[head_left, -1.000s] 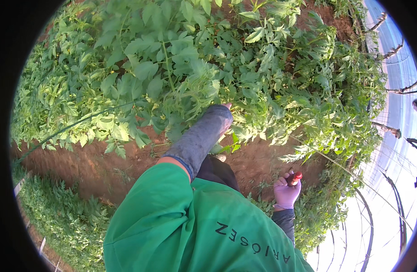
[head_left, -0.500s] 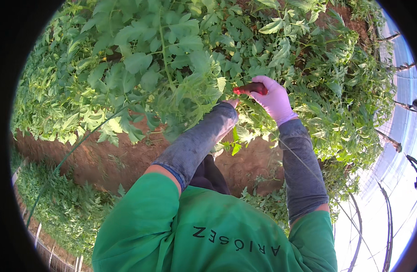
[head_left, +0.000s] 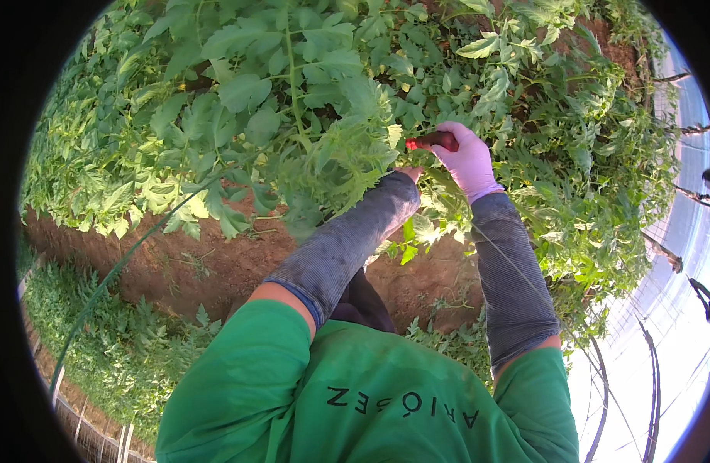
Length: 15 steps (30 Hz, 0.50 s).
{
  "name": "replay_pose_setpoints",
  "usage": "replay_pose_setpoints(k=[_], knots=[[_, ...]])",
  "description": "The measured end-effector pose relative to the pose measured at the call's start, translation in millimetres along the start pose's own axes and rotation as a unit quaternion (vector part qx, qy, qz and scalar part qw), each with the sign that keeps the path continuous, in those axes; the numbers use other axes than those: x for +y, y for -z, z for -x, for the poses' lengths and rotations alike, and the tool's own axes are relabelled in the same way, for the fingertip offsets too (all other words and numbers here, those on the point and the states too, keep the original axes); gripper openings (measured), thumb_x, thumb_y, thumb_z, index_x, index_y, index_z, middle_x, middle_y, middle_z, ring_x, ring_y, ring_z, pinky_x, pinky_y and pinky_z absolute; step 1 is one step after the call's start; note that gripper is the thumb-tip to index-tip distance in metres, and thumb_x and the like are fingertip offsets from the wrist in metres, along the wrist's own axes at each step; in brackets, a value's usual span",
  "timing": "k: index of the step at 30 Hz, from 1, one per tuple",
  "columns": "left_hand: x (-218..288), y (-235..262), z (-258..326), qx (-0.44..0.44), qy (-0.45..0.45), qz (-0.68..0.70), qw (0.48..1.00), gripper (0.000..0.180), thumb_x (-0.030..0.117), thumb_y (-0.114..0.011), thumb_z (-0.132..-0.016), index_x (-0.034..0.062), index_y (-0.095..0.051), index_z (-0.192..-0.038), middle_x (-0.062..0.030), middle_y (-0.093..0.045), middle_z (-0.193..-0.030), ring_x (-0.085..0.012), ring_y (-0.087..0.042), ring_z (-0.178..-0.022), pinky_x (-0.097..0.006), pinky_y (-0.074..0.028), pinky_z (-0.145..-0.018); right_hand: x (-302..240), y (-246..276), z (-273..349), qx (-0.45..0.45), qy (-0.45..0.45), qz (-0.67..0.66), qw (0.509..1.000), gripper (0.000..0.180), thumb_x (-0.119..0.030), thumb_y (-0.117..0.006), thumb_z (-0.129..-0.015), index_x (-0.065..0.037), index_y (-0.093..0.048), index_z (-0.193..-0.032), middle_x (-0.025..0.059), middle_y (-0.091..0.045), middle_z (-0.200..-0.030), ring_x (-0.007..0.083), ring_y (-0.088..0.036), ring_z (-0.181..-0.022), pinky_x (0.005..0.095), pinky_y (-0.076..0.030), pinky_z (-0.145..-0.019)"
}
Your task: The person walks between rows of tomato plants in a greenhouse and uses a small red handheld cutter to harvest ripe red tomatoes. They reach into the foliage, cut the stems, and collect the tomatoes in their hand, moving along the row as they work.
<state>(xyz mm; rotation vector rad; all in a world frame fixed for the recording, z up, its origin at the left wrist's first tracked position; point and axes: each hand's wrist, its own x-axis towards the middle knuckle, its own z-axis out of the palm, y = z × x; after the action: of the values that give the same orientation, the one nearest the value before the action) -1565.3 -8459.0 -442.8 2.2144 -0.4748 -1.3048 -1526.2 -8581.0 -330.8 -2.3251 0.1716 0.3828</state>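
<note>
My right hand, in a thin pink glove, is closed round a hand tool with a dark red body and a bright red tip pointing left. Just what kind of tool it is cannot be made out. The tip is close beside the leaves of a tall tomato plant. My left hand reaches into the foliage just below the tool. Leaves and the grey sleeve hide its fingers, so whether it grips a stem does not show.
Dense tomato foliage surrounds both hands. A thin green cord slants up from the lower left. Bare brown soil runs along the row, with another green row behind. White sheeting with dark branches lies at the right.
The whole view has shifted slightly, carrying the plants a little to the right. Both hands and the tool stay close together at the same plant; the tool sits slightly higher.
</note>
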Motion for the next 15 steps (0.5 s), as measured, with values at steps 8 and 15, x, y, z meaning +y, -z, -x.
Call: replay_pose_setpoints(k=[8,15], knots=[[-1,-1,-1,-0.022,-0.004,-0.035,0.999,0.064,0.028,-0.065,-0.074,0.011,-0.039,-0.13,-0.013,-0.049,-0.125,-0.0309,-0.051,-0.108,-0.037,-0.041,-0.093,8,73,80,0.142,-0.13,-0.461,0.866,0.035,-0.005,-0.059,-0.081,-0.001,-0.049,-0.114,0.0078,-0.053,-0.107,0.0145,-0.052,-0.095,0.0264,-0.044,-0.081],[17,11,38,0.025,0.04,-0.122,0.991,0.069,0.029,-0.064,-0.073,0.0146,-0.035,-0.133,-0.008,-0.029,-0.141,-0.0298,-0.027,-0.129,-0.039,-0.026,-0.105,45,51,258,0.221,-0.205,-0.77,0.563,0.04,-0.036,-0.054,-0.084,-0.004,-0.05,-0.107,0.0083,-0.054,-0.095,0.0173,-0.043,-0.07,0.0307,-0.038,-0.068]])
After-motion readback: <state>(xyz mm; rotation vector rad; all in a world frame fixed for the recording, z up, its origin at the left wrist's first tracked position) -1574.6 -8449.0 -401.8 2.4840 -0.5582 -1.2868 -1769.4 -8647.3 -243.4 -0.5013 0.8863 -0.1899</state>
